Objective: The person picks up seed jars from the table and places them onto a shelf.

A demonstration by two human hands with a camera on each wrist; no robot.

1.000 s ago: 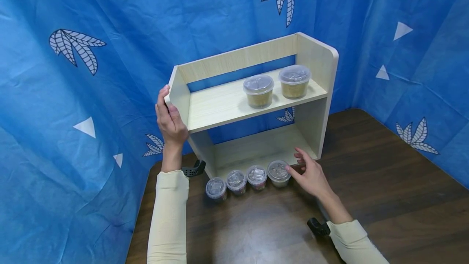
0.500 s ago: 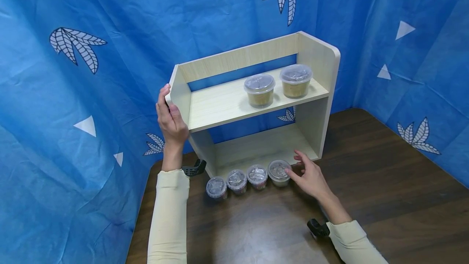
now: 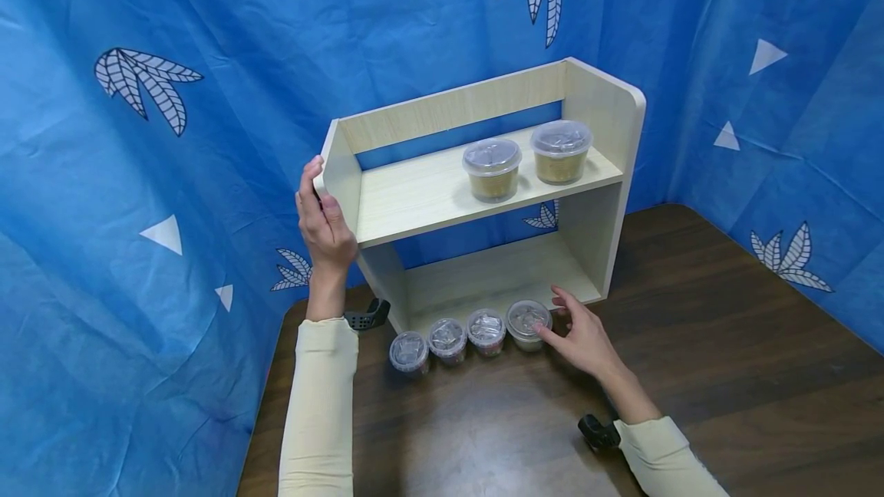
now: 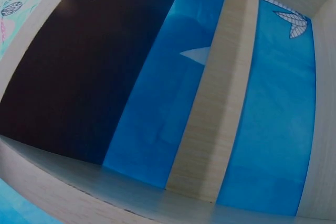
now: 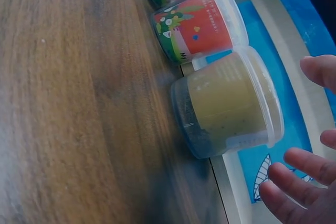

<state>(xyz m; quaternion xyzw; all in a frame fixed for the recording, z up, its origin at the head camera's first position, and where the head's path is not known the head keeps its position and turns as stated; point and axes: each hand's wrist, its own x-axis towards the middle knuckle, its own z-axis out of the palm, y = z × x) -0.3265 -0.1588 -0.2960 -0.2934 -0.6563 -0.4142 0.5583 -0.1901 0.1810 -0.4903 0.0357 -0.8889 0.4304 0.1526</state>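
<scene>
My left hand (image 3: 326,232) rests against the left side panel of a pale wooden two-tier shelf (image 3: 414,217), fingers straight along its outer side, thumb by the front edge. The left wrist view shows the shelf's inside but not the hand. My right hand (image 3: 583,336) is spread beside a lidded plastic tub (image 3: 529,324), the rightmost of a row before the shelf. Its thumb overlaps the lid in the head view. In the right wrist view, this tub (image 5: 226,103) has a tan inside or label, and the visible fingers (image 5: 286,198) stand apart from it.
Several smaller lidded tubs (image 3: 447,340) continue the row leftward; two show red printed labels (image 5: 194,24). Two larger tubs (image 3: 492,169) stand on the upper tier, toward the right. A dark wooden table (image 3: 476,436) lies underneath, with a blue patterned curtain (image 3: 228,136) behind.
The right hand's fingers have shifted slightly down and left at the rightmost tub. The left hand stays on the panel, and the tubs keep their places while the view drifts slightly.
</scene>
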